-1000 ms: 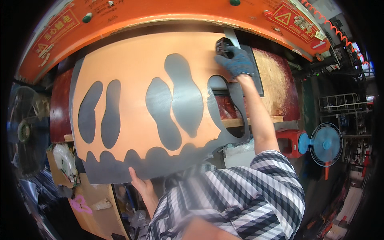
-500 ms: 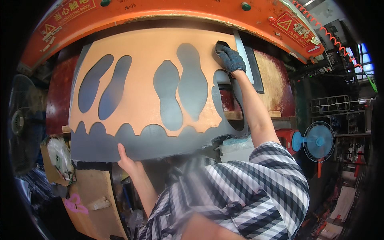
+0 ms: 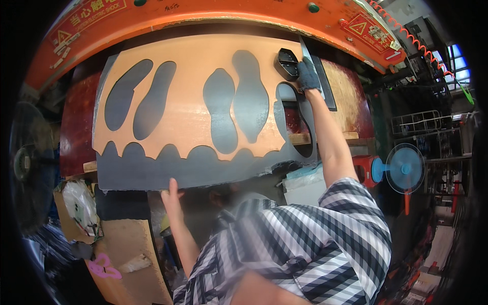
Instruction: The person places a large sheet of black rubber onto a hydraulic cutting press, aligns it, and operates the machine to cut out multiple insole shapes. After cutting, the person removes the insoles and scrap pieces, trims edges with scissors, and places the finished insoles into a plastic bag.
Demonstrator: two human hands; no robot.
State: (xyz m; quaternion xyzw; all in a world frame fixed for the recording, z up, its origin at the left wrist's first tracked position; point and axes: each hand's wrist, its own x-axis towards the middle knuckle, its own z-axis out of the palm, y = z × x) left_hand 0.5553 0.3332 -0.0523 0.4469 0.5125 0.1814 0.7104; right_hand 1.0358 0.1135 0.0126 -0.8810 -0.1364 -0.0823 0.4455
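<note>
A light orange sheet (image 3: pixel 190 101) with sole-shaped cutouts and a scalloped near edge lies on a grey board (image 3: pixel 147 170). My bare left hand (image 3: pixel 173 198) is closed at the board's near edge, one finger on top and the rest partly hidden below. A black, sole-shaped cutting die (image 3: pixel 287 65) with inner cross walls stands at the sheet's far right corner. My right hand (image 3: pixel 308 76), in a dark glove, is against the die's right side by the sheet's edge. Its fingertips are hard to make out.
An orange machine beam (image 3: pixel 203 12) with green buttons spans the far side. At the right are a grey plate (image 3: pixel 328 86) and a blue fan (image 3: pixel 405 168). Another fan (image 3: pixel 23 160) is at far left. Cardboard (image 3: pixel 129 244) and a plastic bag (image 3: pixel 81 206) sit at the near left.
The board, orange sheet and die have slid slightly right, the board also away from me. My left hand moved right along with the board's edge. My gloved hand shifted from over the die to its right side.
</note>
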